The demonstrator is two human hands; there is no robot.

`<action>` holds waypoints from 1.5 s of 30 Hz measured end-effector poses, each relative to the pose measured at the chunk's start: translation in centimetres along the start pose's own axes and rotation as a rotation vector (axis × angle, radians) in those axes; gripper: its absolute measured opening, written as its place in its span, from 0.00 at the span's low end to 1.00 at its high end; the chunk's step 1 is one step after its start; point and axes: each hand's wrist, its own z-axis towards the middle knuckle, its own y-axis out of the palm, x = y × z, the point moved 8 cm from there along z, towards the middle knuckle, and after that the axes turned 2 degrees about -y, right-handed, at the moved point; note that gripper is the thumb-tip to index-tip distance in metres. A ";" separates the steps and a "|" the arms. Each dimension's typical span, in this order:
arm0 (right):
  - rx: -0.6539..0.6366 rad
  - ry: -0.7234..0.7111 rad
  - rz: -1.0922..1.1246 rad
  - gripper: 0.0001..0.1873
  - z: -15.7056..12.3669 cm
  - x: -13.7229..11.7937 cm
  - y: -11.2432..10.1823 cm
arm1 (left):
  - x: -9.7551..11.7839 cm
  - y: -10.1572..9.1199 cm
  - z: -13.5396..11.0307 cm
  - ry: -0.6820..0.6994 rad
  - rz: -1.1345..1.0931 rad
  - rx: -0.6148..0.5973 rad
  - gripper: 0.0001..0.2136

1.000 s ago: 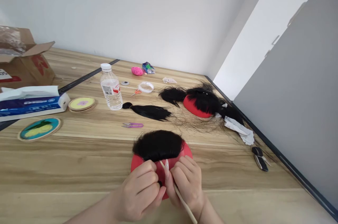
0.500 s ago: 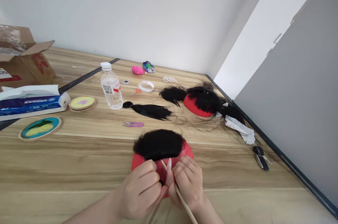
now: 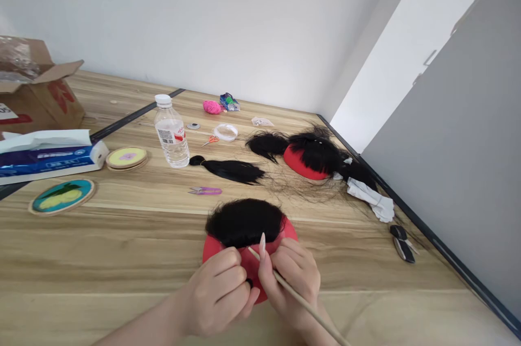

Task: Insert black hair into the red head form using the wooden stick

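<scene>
In the head view, a red dome is shown on the tabletop, directly before the person, its far side covered by black hair and its near side partly hidden by both hands. The left hand is held over the dome's near left, its fingers curled together and clamped on a small dark tuft, of which only the end is visible. The right hand is closed around a thin wooden stick, whose tip is pointed toward the left hand, above the bare red surface. Whether the dome is touched by the tip cannot be told.

Beyond the dome, purple snips are laid flat, with a tied hair bundle behind them and a clear bottle stood upright at the bundle's left end. Farther right, a second red dome is seen, largely covered by loose black strands, with crumpled white tissue beside it.
</scene>
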 end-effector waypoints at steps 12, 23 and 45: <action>0.024 -0.179 -0.177 0.19 0.3 -1.5 0.1 | 0.1 -0.2 0.5 0.027 -0.073 0.040 0.15; 0.005 -0.216 -0.210 0.17 0.2 -1.7 0.2 | -0.1 -0.2 -0.1 0.026 -0.077 0.047 0.14; -0.055 0.082 -0.037 0.04 0.2 0.9 0.0 | 0.3 -0.5 0.3 0.060 0.003 0.032 0.11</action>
